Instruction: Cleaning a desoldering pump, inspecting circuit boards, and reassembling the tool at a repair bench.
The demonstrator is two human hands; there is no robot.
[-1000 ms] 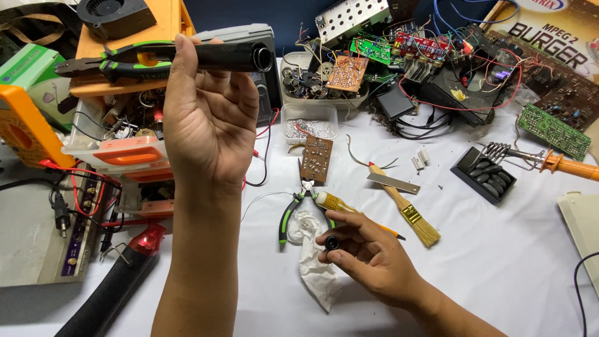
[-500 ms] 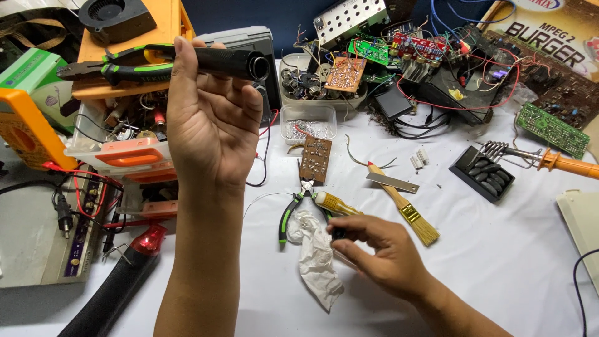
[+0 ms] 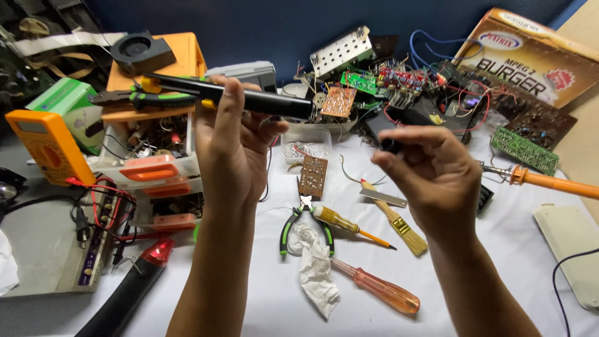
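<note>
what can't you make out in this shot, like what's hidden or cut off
- Head view: the small dark piece pinched in the right hand is mostly covered by its fingers; its kind cannot be told.
- The black tube in the left hand: its middle is hidden by the gripping fingers.
- The cream box runs off the right edge.
- The parts in the clear tray are too small to identify.

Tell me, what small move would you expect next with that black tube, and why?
Probably bringing the right hand toward the open end of the black tube. The left hand holds it level, and the right fingers pinch a small dark piece, raised beside that end.
</note>
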